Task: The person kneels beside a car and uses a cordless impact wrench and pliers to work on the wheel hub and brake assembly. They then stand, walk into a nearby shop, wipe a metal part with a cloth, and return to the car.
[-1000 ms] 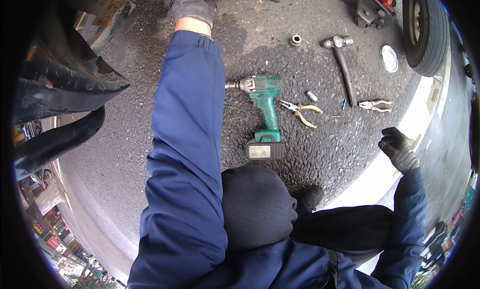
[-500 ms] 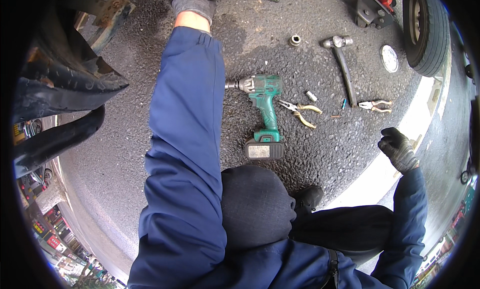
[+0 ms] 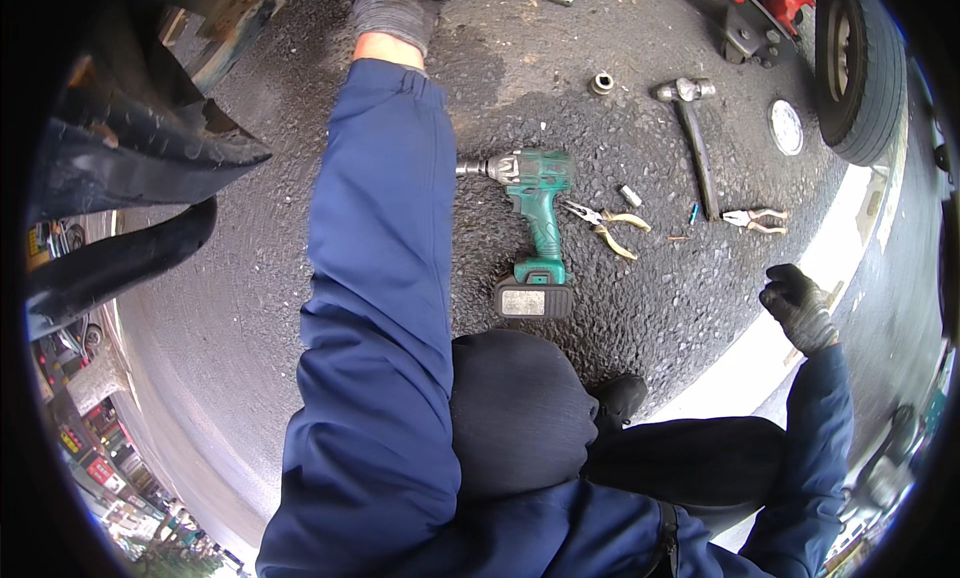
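My left hand (image 3: 395, 13), in a grey work glove, reaches far forward to the upper edge. Most of its fingers are cut off there, so whatever they touch is hidden. My right hand (image 3: 798, 308), gloved in grey with dark fingertips, is held curled over the white painted line at the right, with nothing visible in it. A green cordless impact wrench (image 3: 540, 213) lies on the asphalt beside my left sleeve. Next to it are long-nose pliers (image 3: 606, 224) with pale yellow handles. Combination pliers (image 3: 757, 220) are the tool nearest my right hand.
A ball-peen hammer (image 3: 697, 143), several metal sockets (image 3: 601, 83) and a round white disc (image 3: 786, 128) lie on the ground. A tyre (image 3: 860, 73) and red-and-black metal equipment (image 3: 745, 23) stand at the far right. Dark vehicle bodywork (image 3: 150, 158) juts in from the left.
The view has shifted slightly, so the tools and ground appear a little farther right. My left arm stays stretched forward and my right hand stays curled.
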`<state>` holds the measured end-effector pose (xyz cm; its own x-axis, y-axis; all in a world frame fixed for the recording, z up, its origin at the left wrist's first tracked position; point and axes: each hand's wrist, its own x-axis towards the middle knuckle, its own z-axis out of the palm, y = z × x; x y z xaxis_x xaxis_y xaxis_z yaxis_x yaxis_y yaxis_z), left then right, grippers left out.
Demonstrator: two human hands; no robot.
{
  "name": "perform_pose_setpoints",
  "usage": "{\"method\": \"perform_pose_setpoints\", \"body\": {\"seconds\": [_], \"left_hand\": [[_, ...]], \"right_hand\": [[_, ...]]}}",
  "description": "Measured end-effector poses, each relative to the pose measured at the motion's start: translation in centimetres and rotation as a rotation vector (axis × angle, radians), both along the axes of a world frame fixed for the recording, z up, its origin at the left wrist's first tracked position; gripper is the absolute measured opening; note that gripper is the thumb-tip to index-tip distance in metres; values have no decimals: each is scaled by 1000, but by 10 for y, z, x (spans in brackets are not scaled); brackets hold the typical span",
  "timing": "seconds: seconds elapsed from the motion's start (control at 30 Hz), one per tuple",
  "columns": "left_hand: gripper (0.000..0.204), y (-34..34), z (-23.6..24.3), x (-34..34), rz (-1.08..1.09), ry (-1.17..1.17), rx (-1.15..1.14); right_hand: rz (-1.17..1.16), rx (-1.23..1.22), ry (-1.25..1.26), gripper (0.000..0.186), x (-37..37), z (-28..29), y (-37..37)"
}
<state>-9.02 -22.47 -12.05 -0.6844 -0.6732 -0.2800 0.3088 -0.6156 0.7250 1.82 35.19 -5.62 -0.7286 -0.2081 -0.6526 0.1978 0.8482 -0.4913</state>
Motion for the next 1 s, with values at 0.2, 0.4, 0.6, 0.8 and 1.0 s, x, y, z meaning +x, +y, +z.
{"method": "perform_pose_setpoints", "body": {"seconds": [0.2, 0.4, 0.6, 0.8, 1.0], "left_hand": [[9, 5, 8, -1, 34, -55, -11], [12, 7, 9, 2, -27, 5, -57], [9, 10, 8, 2, 5, 20, 20], [16, 20, 18, 3, 53, -39, -56], [20, 14, 16, 4, -88, -150, -237]], "right_hand": [[-88, -40, -42, 33, 3, 0, 3], [-89, -35, -52, 33, 4, -3, 11], [-108, -44, -66, 35, 4, -7, 16], [-98, -74, -43, 36, 8, -8, 19], [-110, -28, -21, 33, 13, -7, 21]]}}
